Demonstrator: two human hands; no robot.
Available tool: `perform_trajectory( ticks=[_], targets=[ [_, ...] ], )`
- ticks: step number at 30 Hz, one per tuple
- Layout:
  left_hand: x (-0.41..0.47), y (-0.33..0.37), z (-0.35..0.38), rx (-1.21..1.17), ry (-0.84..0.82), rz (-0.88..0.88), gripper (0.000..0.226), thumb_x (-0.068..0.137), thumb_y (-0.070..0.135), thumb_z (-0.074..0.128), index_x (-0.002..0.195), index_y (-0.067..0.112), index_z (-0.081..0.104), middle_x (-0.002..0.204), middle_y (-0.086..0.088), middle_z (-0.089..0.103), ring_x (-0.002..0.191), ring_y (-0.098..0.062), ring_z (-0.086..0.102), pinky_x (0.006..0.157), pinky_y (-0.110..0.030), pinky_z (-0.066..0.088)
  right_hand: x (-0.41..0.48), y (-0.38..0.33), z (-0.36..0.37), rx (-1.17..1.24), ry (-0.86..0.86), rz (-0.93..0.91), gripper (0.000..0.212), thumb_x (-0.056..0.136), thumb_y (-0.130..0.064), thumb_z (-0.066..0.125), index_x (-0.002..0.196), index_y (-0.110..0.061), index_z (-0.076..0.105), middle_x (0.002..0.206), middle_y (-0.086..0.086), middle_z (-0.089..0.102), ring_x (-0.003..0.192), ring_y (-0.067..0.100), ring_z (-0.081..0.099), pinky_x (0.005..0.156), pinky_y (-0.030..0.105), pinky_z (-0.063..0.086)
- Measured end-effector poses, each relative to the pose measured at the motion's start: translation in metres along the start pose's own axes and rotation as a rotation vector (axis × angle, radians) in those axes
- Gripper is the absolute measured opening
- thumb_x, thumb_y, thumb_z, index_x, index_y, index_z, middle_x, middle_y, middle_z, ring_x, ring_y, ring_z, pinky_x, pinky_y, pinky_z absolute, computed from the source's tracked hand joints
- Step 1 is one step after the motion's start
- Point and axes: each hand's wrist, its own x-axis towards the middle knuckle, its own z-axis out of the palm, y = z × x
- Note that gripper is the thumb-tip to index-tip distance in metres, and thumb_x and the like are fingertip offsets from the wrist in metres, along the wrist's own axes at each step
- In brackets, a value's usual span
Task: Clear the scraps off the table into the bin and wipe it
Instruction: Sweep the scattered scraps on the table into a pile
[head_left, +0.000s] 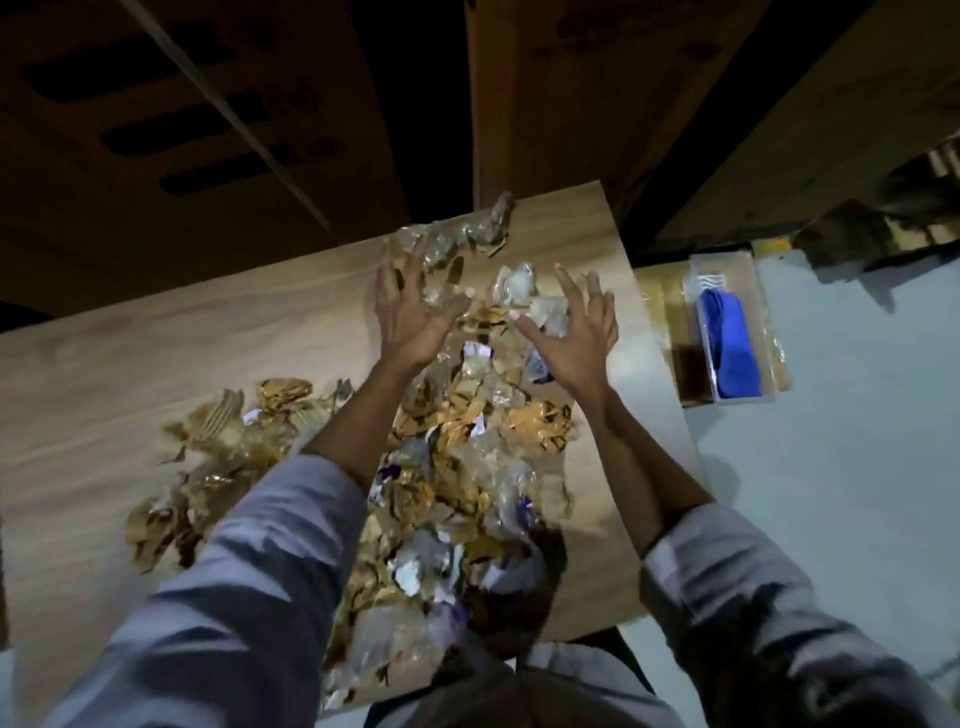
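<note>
Sleeves; left hand, right hand splayed over scraps

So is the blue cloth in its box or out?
In. The blue cloth lies inside the clear box, beside the table.

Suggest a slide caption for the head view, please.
Open left hand and right hand reach over wrapper scraps strewn across the wooden table.

The table is light brown wood with wavy lines. The scraps in the middle of the frame are gold, tan, see-through and white, with small purple bits. The sleeves at the bottom are pale grey. At the right, the cloth is bright blue and the floor is pale grey.
</note>
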Motion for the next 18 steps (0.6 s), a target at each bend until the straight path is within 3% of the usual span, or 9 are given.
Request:
perform_trajectory(
  ticks=[4,8,13,15,18],
  targets=[
    [0.028,0.004,0.019,0.096,-0.017,0.038,0.11,0.077,0.072,0.073,0.163,0.042,0.011,0.172,-0.006,-0.008,0.158,-0.036,0.001,0.124,-0.062,0.012,0.027,-0.003,0.013,-0.04,-0.065,0.004,0.098,0.072,-0.09,0.062,0.156,-0.055,0.027,0.175,0.001,0.002,0.16,0.028,-0.011,0.127,0.057,0.002],
    [0.039,0.014,0.03,0.118,0.028,0.078,0.115,0.073,0.079,0.072,0.163,0.042,0.01,0.172,-0.004,-0.003,0.158,-0.033,0.004,0.123,-0.059,0.009,0.038,-0.008,0.019,-0.007,-0.083,-0.046,0.1,0.073,-0.086,0.067,0.157,-0.054,0.025,0.175,-0.002,-0.001,0.16,0.023,-0.012,0.127,0.059,0.006],
    [0.054,0.025,0.033,0.142,0.072,0.105,0.112,0.073,0.078,0.072,0.162,0.043,0.014,0.172,-0.001,0.008,0.155,-0.034,0.016,0.12,-0.054,0.02,0.052,-0.015,0.016,0.086,-0.114,-0.09,0.101,0.074,-0.082,0.069,0.159,-0.053,0.022,0.175,-0.004,0.001,0.161,0.021,-0.006,0.127,0.06,0.013],
    [0.06,0.025,0.033,0.153,0.026,0.109,0.109,0.074,0.078,0.071,0.162,0.045,0.014,0.17,-0.001,0.017,0.15,-0.035,0.02,0.114,-0.045,0.021,0.058,-0.017,0.014,0.096,-0.163,-0.1,0.101,0.077,-0.076,0.073,0.16,-0.053,0.021,0.175,-0.005,0.0,0.161,0.022,-0.005,0.127,0.06,0.013],
    [0.057,0.021,0.036,0.123,-0.063,0.103,0.098,0.078,0.081,0.063,0.16,0.048,0.019,0.161,-0.001,0.034,0.141,-0.032,0.028,0.108,-0.045,0.031,0.061,-0.018,0.01,0.122,-0.234,-0.134,0.093,0.082,-0.069,0.075,0.158,-0.056,0.024,0.175,-0.005,0.006,0.16,0.023,0.001,0.126,0.059,0.015]
  ],
)
